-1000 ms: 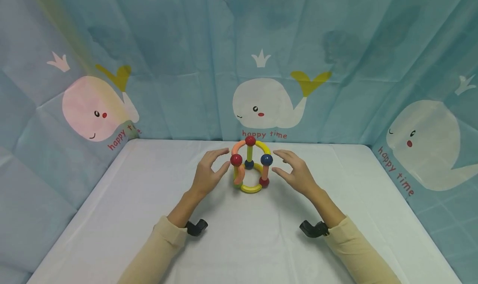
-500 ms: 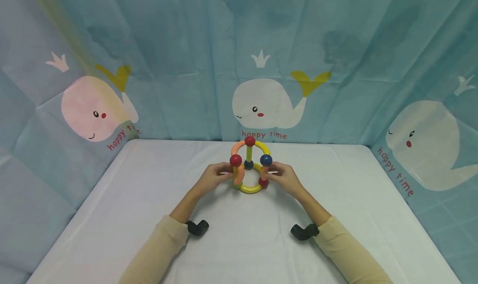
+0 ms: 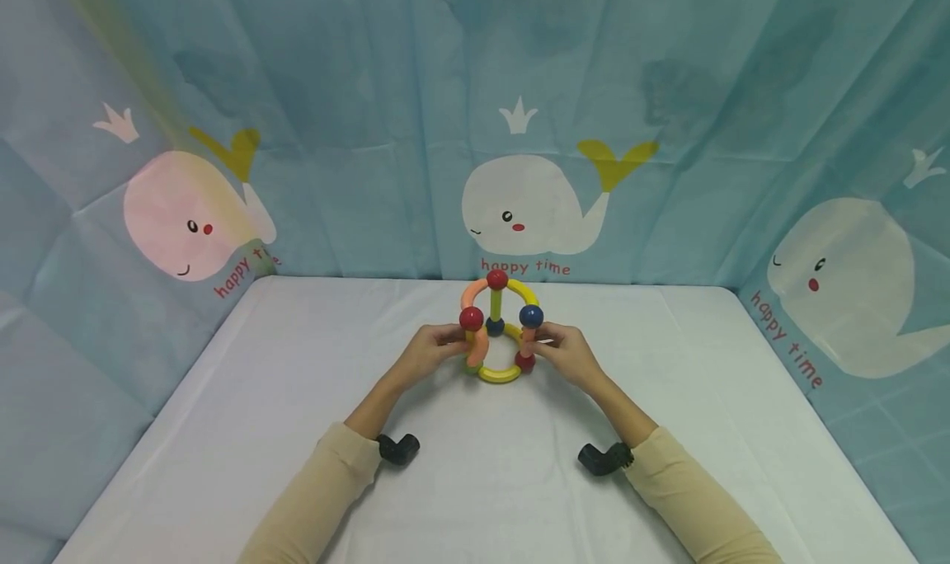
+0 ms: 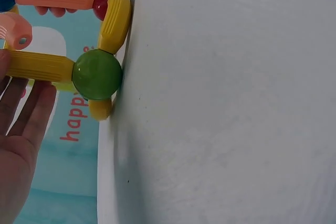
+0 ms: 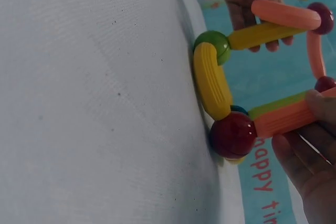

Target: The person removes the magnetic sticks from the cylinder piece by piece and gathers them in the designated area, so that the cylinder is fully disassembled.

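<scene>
A toy frame of coloured sticks and balls (image 3: 500, 374) stands on the white table, with yellow curved rods at its base. My left hand (image 3: 428, 354) pinches its upright yellow stick (image 4: 42, 66), just above a green ball (image 4: 97, 74). On the other side my right hand (image 3: 567, 354) grips the upright orange stick (image 5: 286, 116) between a red ball (image 5: 233, 135) below and a blue ball (image 3: 530, 316) on top. A curved orange stick (image 3: 481, 346) hangs down from the front left red ball (image 3: 471, 318). Fingertips behind the sticks are partly hidden in the head view.
A white cloth (image 3: 490, 465) covers the table. Blue curtains (image 3: 356, 135) with printed whales rise behind it and at both sides. Each wrist carries a black camera mount, the left mount (image 3: 399, 449) and the right mount (image 3: 604, 459).
Both hands have come in from beside the upper balls, lowered, and taken hold of the upright sticks. Since half a second ago the toy has shifted very slightly right.
</scene>
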{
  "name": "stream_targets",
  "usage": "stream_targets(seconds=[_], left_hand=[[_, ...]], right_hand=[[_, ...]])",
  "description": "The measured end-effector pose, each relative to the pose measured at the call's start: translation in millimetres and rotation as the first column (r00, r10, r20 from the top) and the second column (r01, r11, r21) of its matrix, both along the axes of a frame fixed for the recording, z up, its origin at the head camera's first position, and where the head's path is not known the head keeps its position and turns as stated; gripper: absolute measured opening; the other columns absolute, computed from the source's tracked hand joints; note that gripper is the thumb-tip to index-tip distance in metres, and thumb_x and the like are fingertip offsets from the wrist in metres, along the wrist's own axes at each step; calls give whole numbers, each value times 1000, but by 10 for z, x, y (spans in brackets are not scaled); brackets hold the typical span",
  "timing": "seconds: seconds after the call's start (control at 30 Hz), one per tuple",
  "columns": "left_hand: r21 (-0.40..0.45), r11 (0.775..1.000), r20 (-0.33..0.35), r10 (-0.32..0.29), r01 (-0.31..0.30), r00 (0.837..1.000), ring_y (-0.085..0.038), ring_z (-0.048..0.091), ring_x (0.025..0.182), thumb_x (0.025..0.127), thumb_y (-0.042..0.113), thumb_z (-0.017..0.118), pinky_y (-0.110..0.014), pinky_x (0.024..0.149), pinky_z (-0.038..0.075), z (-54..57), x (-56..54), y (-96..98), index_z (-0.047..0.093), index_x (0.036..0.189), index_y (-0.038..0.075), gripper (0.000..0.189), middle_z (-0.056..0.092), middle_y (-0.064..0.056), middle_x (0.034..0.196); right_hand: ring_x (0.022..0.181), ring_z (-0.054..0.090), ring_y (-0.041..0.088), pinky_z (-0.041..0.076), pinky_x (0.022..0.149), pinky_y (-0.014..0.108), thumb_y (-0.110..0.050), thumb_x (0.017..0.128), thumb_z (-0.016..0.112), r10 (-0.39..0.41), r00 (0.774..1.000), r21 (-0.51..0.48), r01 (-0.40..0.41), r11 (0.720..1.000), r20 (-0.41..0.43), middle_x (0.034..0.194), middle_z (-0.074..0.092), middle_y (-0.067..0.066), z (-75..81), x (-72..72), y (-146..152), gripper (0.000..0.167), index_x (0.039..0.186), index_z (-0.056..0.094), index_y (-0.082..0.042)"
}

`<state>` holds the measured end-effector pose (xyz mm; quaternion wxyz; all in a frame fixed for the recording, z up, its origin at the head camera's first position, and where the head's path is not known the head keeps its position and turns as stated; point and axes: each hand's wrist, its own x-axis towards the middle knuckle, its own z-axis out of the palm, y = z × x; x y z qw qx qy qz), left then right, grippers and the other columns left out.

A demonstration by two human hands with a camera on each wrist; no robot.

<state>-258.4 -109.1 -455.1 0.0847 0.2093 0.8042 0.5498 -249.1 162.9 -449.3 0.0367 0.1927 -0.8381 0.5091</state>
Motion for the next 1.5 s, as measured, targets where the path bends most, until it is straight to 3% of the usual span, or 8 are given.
stream_targets(seconds=[0.17,0.3,0.83,1.13,1.5], left_hand=[[-12,1000,-51,-16,15,999,-32,58,125,94,15,64,-48,106,46,-4,32,59,62,129,2,37,66,-16,127],[-1,999,-52,-34,34,998,-32,57,125,93,13,64,-48,106,46,3,56,145,63,128,1,37,66,-16,127],[-18,997,-101,-78,77,992,-32,63,115,92,12,65,-44,100,51,-13,154,586,68,115,-3,27,70,-18,116],[2,994,-96,-109,110,989,-31,62,118,93,13,63,-39,99,52,-6,221,703,68,117,-2,28,69,-17,120],[4,998,-79,-67,68,995,-28,62,118,92,12,65,-40,99,52,-5,215,735,69,116,-1,27,70,-14,120]], right_hand=[[101,68,32,58,85,42,-8,88,69,-26,1000,14,26,1000,-18,102,73,18,0,-44,22,15,101,70,1],[101,68,32,57,87,46,-7,89,69,-48,999,9,49,999,-24,102,73,17,-17,-110,64,15,101,71,1],[98,68,32,58,87,42,-10,90,68,-100,995,12,101,995,-14,102,72,21,4,-296,179,21,106,69,4],[100,67,33,56,88,46,-11,91,67,-106,994,23,106,994,-9,105,72,21,-21,-326,185,23,108,68,4],[102,68,33,56,88,48,-13,92,66,-115,993,11,115,993,-23,104,73,20,-32,-350,189,24,110,68,3]])
